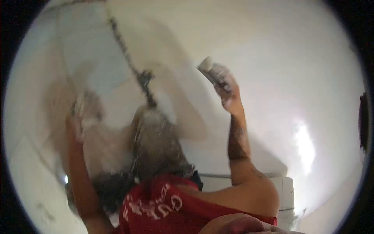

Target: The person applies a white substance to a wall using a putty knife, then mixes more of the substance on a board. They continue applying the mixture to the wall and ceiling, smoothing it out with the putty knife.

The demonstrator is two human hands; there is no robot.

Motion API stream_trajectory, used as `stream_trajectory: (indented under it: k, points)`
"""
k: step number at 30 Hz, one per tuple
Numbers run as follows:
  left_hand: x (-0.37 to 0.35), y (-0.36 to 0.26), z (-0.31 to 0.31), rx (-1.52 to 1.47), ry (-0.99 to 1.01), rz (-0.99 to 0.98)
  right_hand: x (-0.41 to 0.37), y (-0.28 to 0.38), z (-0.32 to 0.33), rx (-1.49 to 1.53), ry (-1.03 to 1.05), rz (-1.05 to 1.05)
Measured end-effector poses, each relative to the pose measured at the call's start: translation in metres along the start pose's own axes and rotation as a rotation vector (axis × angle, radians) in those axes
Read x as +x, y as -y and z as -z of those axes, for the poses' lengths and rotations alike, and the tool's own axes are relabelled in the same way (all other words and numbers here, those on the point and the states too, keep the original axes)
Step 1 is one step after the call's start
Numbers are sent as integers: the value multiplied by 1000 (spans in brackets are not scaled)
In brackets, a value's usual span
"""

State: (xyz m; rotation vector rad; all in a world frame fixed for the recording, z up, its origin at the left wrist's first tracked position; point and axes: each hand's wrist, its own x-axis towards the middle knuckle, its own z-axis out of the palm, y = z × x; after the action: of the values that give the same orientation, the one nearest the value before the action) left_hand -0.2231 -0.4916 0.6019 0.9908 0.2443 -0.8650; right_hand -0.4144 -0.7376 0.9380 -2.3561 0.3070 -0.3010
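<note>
Block-like tool (pixel 210 72), stubby and smeared, sits in our right hand (pixel 227 88), raised in front of a pale surface (pixel 272 50). We see its rounded end in a dull cream, while a darker grey strip runs along the side facing the ragged dark seam (pixel 124 48) that crosses that surface. Closer to our palm it turns mottled grey and whitish, and blur hides where tool stops and coated fingers begin. It tilts, its free end pointing up and toward the seam, well apart from it. Our right fingers are curled around the tool, with whitish smears on them.

Our left hand (pixel 76 121) is on the other side of the seam, near a whitish, blurred patch (pixel 90 104); we cannot tell whether its fingers are spread or gripping anything. The two hands are well apart.

Between our arms, a dusty grey-brown shape (pixel 157 142) reaches up to the seam's lower end, too blurred to name. We wear a red sleeveless shirt (pixel 156 218) with white lettering. A bright glare (pixel 304 148) shows on the surface beyond our right forearm.
</note>
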Motion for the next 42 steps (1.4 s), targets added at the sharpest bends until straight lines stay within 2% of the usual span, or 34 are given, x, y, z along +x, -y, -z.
stream_trajectory:
  k: [1, 2, 4, 5, 7, 8, 9, 10, 11, 13, 14, 15, 17, 18, 19, 20, 21, 22, 23, 24, 26, 27, 28, 29, 30, 31, 34, 37, 38, 41, 42]
  points:
    - [-15, -11, -17, 84, 21, -74, -19, -52, -8, 118, -228, -73]
    - [3, 11, -15, 159, -25, -133, -16, -81, -38, 180, -292, -47]
    - [3, 13, -29, -141, -2, -136, -13, -136, -105, 490, -383, -161]
    - [3, 14, -37, -289, 10, -136, -7, -145, -129, 638, -361, -151]
    - [-2, 18, -56, -99, -85, -127, 6, -166, -177, 934, -322, -146]
    - [-38, 7, -139, -34, -96, -122, -5, -172, -113, 1084, -256, -141]
    - [-11, 19, -107, 606, -152, -682, 8, -167, -137, 1040, -180, -113]
    - [-9, 16, -100, 690, -156, -763, 21, -162, -161, 994, -106, -81]
    - [-6, 11, -92, 772, -166, -847, 30, -142, -155, 768, -56, -3]
    - [-33, -24, -127, -216, -105, -93, 40, -116, -154, 286, 19, 144]
    - [-33, -27, -122, -145, -74, -104, 36, -102, -163, 368, -16, 112]
    - [-8, -5, -122, -70, -60, -125, 39, -133, -169, 172, 50, 229]
    - [0, 21, -115, 606, -94, -576, 44, -154, -159, -246, 152, 449]
    - [7, 48, -103, 1187, -157, -1027, 35, -191, -157, -149, 311, 306]
    - [6, 48, -106, 1107, -104, -1144, 27, -245, -147, -86, 427, 175]
    - [8, 49, -110, 1033, -45, -1257, 20, -255, -133, -122, 510, 155]
    - [8, 52, -119, 800, 34, -1007, 13, -264, -118, -159, 593, 137]
    - [3, 43, -141, 86, 136, -443, 22, -251, -71, -254, 597, 134]
    - [-5, 32, -164, -280, 129, -221, 32, -235, -22, -350, 602, 131]
    - [-13, 28, -179, -408, 89, -146, 58, -215, 21, -650, 582, 186]
    - [-9, 48, -193, -323, -109, -5, 103, -183, 98, -1089, 494, 324]
    - [13, 90, -176, 414, -67, -277, 126, -169, 143, -1265, 407, 401]
    - [17, 84, -156, 569, -65, -282, 148, -154, 186, -1432, 310, 464]
    - [21, 79, -136, 722, -63, -289, 184, -86, 175, -1644, 280, 536]
    - [6, 54, -143, 337, -85, 0, 204, -42, 186, -1769, 157, 468]
    - [3, 41, -151, -42, -113, 295, 235, -24, 204, -1754, 151, 384]
    - [15, 42, -139, -23, -68, 182, 316, 2, 237, -2106, 65, 596]
    - [45, 63, -122, 208, -90, 320, 367, 10, 258, -2221, 69, 615]
    - [46, 63, -122, 237, -102, 299, 381, 16, 258, -2244, 80, 609]
    - [30, 37, -135, 272, -122, 271, 425, 2, 272, -1992, -4, 682]
    - [32, 37, -132, 245, -111, 283, 431, 7, 272, -1973, 71, 547]
